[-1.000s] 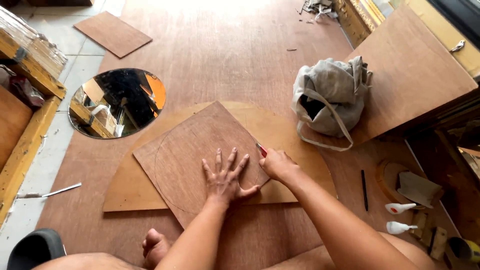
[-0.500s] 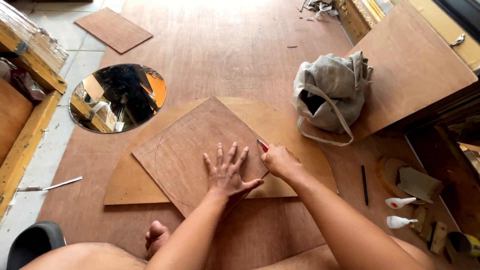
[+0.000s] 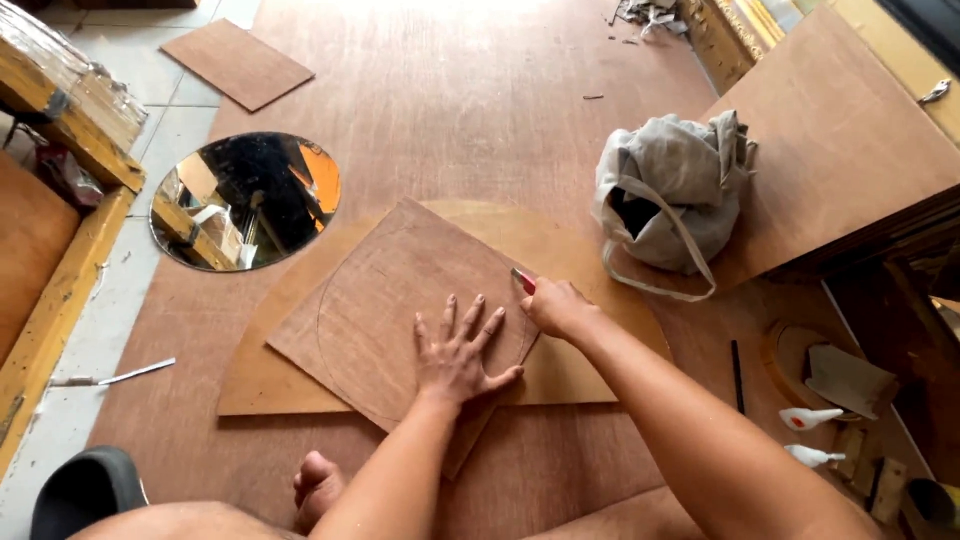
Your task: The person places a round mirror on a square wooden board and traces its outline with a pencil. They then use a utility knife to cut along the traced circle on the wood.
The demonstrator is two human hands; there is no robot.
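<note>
While your left hand (image 3: 458, 355) pins the plywood square (image 3: 400, 310) with fingers spread, your right hand (image 3: 556, 305), clamped on a red-handled cutter (image 3: 522, 280), traces the pencilled circle; next, follow its curve steadily.

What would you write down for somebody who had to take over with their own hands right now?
Left hand: flat, fingers spread, pressing down the square board.
Right hand: gripping a red-tipped cutter at the board's right edge, on the drawn circle.
The square board lies on a bigger curved board, on the floor sheet.
Done: circle drawn. How far it is cut, I cannot tell.
Left: the circle is not yet freed from the board.
Nearby: round mirror, cloth bag.
</note>
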